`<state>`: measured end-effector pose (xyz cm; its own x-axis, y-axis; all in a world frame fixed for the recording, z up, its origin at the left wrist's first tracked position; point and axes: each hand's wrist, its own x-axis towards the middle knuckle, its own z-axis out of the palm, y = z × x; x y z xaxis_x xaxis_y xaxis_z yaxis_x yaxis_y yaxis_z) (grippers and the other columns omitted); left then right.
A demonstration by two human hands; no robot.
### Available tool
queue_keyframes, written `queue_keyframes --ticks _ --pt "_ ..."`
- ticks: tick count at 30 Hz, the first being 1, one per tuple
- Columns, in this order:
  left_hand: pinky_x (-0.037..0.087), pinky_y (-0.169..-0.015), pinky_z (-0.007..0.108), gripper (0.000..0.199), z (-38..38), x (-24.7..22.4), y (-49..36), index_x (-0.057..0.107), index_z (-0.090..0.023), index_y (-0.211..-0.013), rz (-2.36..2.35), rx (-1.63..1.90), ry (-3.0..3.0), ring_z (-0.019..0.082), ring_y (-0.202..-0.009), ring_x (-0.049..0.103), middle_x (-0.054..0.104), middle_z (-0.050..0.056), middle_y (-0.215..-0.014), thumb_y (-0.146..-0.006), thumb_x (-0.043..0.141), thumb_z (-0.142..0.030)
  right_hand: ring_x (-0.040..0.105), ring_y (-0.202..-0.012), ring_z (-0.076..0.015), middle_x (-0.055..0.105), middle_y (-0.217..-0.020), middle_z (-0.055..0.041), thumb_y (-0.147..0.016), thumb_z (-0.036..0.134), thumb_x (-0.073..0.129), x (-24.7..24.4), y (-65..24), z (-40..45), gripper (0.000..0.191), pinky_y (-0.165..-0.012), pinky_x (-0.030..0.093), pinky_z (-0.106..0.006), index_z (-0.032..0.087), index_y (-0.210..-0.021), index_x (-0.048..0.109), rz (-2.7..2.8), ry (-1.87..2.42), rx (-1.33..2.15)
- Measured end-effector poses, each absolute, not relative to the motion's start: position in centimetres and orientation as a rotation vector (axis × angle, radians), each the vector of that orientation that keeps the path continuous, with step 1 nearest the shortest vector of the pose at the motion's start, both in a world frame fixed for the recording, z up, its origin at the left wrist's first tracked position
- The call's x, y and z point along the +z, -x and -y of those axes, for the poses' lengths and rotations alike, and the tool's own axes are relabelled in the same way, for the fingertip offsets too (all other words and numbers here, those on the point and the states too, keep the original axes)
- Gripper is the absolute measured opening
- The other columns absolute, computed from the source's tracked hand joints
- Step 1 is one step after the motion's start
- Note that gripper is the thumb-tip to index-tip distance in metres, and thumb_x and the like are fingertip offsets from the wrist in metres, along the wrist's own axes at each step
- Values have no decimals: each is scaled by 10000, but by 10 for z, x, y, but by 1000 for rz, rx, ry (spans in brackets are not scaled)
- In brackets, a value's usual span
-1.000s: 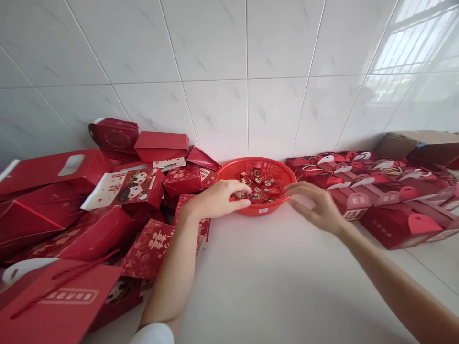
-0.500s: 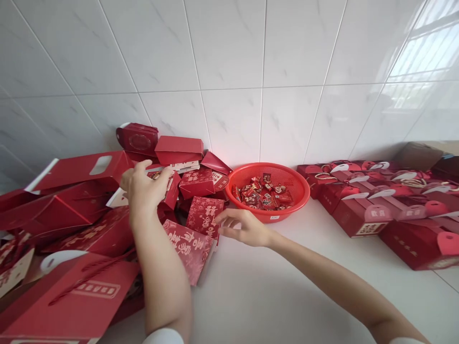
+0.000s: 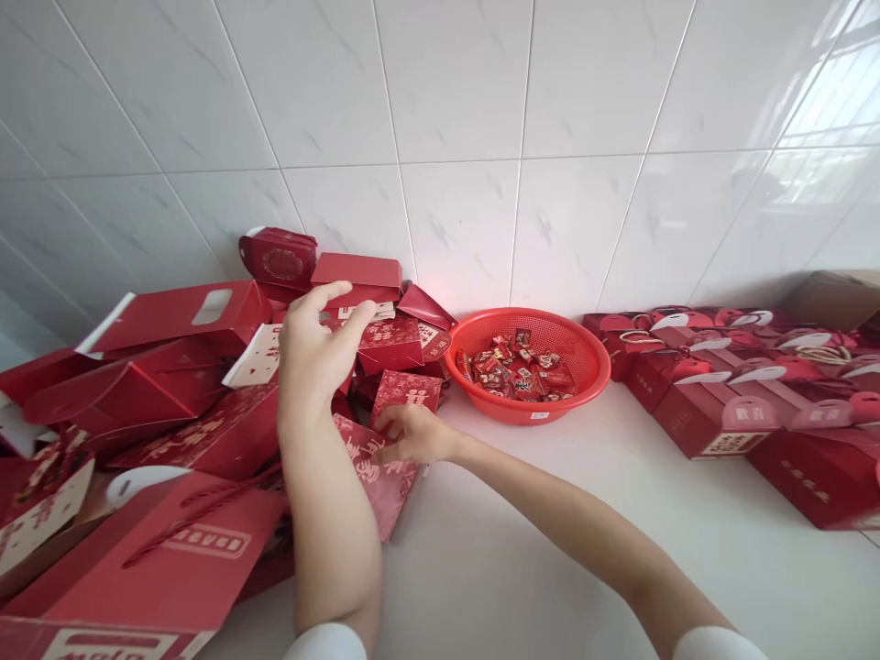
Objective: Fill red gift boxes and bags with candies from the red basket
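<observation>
Apart from each other, my two hands are at the red boxes: the left hand is spread open over the heap, while the right hand curls its fingers over a patterned box; whether it grips, I cannot tell. That box is red with pale lettering, lying at the heap's right edge beside a similar box. A second ago both hands were at the red basket; now they are left of it.

Two hands; one basket
</observation>
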<state>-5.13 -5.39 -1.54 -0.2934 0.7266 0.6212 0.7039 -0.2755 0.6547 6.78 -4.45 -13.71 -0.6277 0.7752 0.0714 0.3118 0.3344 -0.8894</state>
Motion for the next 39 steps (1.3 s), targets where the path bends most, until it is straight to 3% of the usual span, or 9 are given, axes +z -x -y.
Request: queue_keyframes --ticks 4,8,12,15,20,24,29,35,39 --pt "450 -1116 424 362 58 -13 45 708 -247 -1136 -1708 1720 -1857 272 -1229 606 693 41 -1255 -815 693 -416 576 -624 -108 609 -640 28 -737 44 751 -126 -90 48 124 -604 442 -203 128 -711 663 2128 937 1231" --pt "503 -1070 418 357 63 -12 39 703 -237 -1134 -1499 1593 -1965 273 -1194 643 729 49 -1198 -831 686 -424 619 -679 -118 699 -765 -5 -808 33 661 -87 -137 59 111 -659 452 -217 132 -802 710 2149 882 885" --pt "545 -1012 403 388 72 -10 28 699 -227 -1148 -1223 1206 -2146 268 -1115 689 740 61 -1189 -857 662 -482 603 -661 -127 712 -771 -12 -826 14 603 -47 -179 78 184 -654 420 -239 154 -817 722 2397 963 441" --pt "546 -992 372 431 73 -12 15 684 -238 -1217 -1067 844 -2330 254 -1115 690 729 50 -1233 -881 635 -503 629 -678 -185 700 -719 -51 -831 2 574 -39 -185 96 214 -721 449 -308 147 -779 723 2812 1064 -3" --pt "477 -1044 318 389 65 -19 -14 687 -243 -1244 -913 467 -2504 226 -1204 644 710 19 -1291 -943 556 -451 665 -951 -335 741 -926 -170 -845 17 570 -58 -157 119 228 -871 477 -470 111 -934 758 2946 1087 -561" --pt "482 -996 296 432 58 -26 -28 687 -228 -1248 -945 287 -2460 242 -1201 643 704 41 -1299 -931 552 -489 663 -925 -338 731 -944 -176 -853 45 591 -81 -137 124 198 -805 495 -466 109 -938 757 2908 870 -599" --pt "529 -836 286 445 51 -34 -28 689 -216 -1199 -1033 125 -2386 252 -1053 698 748 70 -1154 -825 663 -455 607 -802 -236 664 -833 -105 -914 79 543 -104 -137 130 208 -865 463 -444 129 -786 699 2727 409 -575" --pt "524 -748 275 427 52 -33 -23 698 -202 -1028 -1045 47 -2340 226 -898 695 751 53 -1002 -694 775 -456 502 -678 -181 570 -705 -40 -915 67 524 -104 -157 139 260 -676 398 -339 163 -689 608 2539 330 -507" --pt "497 -706 260 275 54 -28 -22 684 -185 -894 -1019 36 -2358 198 -808 673 734 34 -890 -715 733 -388 487 -662 -157 562 -715 -24 -936 125 495 -96 -176 137 215 -717 397 -312 159 -766 622 2437 259 -376"
